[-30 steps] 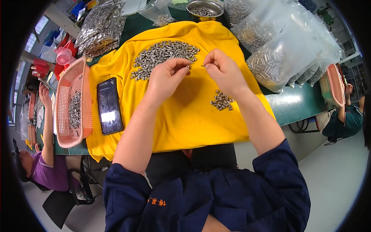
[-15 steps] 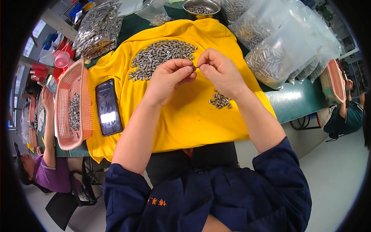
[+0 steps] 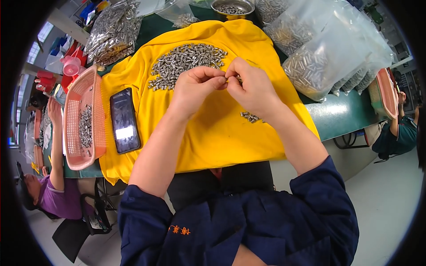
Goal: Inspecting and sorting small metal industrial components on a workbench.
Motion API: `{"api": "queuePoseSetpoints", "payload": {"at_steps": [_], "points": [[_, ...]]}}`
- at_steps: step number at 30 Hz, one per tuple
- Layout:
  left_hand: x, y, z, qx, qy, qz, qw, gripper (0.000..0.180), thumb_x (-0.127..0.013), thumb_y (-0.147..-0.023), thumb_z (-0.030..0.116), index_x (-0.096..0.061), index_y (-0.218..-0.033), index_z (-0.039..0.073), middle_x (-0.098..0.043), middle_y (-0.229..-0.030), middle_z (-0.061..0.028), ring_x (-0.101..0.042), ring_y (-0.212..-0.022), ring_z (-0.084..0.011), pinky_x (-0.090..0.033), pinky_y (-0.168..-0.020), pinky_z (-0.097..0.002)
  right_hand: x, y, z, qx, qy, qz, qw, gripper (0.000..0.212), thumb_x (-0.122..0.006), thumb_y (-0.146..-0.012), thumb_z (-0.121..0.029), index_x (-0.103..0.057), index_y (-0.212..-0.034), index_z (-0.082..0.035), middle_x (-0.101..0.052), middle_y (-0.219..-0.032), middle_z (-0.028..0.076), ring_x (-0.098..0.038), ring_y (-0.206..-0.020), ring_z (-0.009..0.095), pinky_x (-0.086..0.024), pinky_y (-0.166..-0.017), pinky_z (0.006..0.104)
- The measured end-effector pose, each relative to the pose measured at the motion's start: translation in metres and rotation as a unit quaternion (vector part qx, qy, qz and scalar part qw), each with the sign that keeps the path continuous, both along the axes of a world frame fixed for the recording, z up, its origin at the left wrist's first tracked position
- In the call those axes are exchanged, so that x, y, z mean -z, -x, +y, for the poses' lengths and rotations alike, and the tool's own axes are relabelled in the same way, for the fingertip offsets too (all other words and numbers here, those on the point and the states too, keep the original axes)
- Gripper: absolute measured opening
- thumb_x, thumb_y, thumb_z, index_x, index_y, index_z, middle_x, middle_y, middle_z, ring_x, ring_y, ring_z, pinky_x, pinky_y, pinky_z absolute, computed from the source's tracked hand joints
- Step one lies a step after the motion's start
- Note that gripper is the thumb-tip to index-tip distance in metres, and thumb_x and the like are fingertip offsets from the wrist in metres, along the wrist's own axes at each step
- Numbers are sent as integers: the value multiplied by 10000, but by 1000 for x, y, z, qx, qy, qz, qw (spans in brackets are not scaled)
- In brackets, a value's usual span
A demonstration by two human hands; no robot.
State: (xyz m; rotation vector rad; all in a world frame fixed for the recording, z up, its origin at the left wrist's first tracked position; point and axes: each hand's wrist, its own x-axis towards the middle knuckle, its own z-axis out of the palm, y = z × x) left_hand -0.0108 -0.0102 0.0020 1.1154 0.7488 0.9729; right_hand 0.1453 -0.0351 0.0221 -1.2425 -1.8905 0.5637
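My left hand and my right hand meet above the yellow cloth, both closed in a pinch with fingertips touching or nearly so. What the left fingertips hold is hidden. A small metal piece glints within the curled fingers of the right hand. Just beyond the left hand lies a large heap of small silvery metal cylinders. A smaller group of the same cylinders sits below the right hand, partly covered by it.
Left of the cloth stands a pink plastic basket with metal pieces inside; a black phone lies beside it. Bags of metal parts crowd the right, another bag the far left. A steel bowl stands behind. Co-workers sit at both sides.
My hands have drawn closer together, and the dark little piece that showed between the fingertips is now hidden. The right hand has turned slightly and covers more of the smaller group.
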Motion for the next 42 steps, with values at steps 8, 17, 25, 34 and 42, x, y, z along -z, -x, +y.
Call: {"api": "queuePoseSetpoints", "payload": {"at_steps": [8,17,25,34,42], "points": [[0,-4,2,-35,-13,35,999,120,-575,-761,7,-581,-876,-25,-605,-810,-76,-584,-724,-130,-473,-695,-224,7,-6,13,-56,336,347,874,27,-463,-750,-50,-464,-765,-28,-500,-687,30,-445,-569,108,-384,-520,244],[4,0,3,-34,-27,6,999,105,-576,-760,24,-583,-860,-11,-599,-781,-62,-578,-706,-121,-465,-669,-214,1,-5,6,-2,28,89,996,50,-482,-740,-50,-489,-779,-20,-486,-629,21,-431,-562,83,-359,-503,223],[5,-18,-18,2,-230,322,918,162,-567,-698,32,-617,-852,42,-615,-767,-76,-591,-676,-143,-462,-643,-234,-3,-17,14,92,-8,191,977,84,-506,-721,-86,-508,-774,-21,-525,-629,51,-467,-551,112,-391,-518,242],[-12,3,22,-20,-455,507,732,141,-579,-690,78,-608,-828,67,-559,-814,-78,-544,-757,-249,-442,-673,-311,-7,-14,13,73,-9,213,974,95,-497,-727,-98,-499,-783,-22,-528,-633,65,-479,-556,131,-400,-531,253],[-12,2,33,36,-490,590,640,69,-558,-693,120,-593,-746,92,-518,-737,-67,-530,-752,-247,-431,-654,-347,-4,-14,14,68,-15,176,982,101,-490,-724,-104,-495,-773,-17,-546,-657,93,-511,-573,180,-410,-549,276]]}}
